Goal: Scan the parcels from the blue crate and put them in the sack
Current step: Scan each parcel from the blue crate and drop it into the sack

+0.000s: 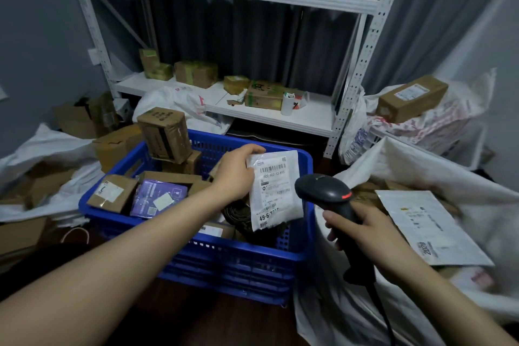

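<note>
My left hand [234,173] grips a white plastic mailer parcel [276,194] by its left edge, holding it upright over the blue crate [196,244] with its barcode label facing me. My right hand [365,230] grips the handle of a black barcode scanner [327,191], whose head with a red light sits just right of the parcel. The crate holds several cardboard boxes, a purple packet [158,198] and a dark bundle. The white sack [393,166] stands open at the right, with a flat white mailer [429,227] and boxes inside.
White metal shelving [252,112] behind the crate carries cardboard boxes and a white cup. More white sacks with boxes lie at the left [42,146] and far right [435,118]. Loose cartons stand left of the crate. Dark floor shows in front.
</note>
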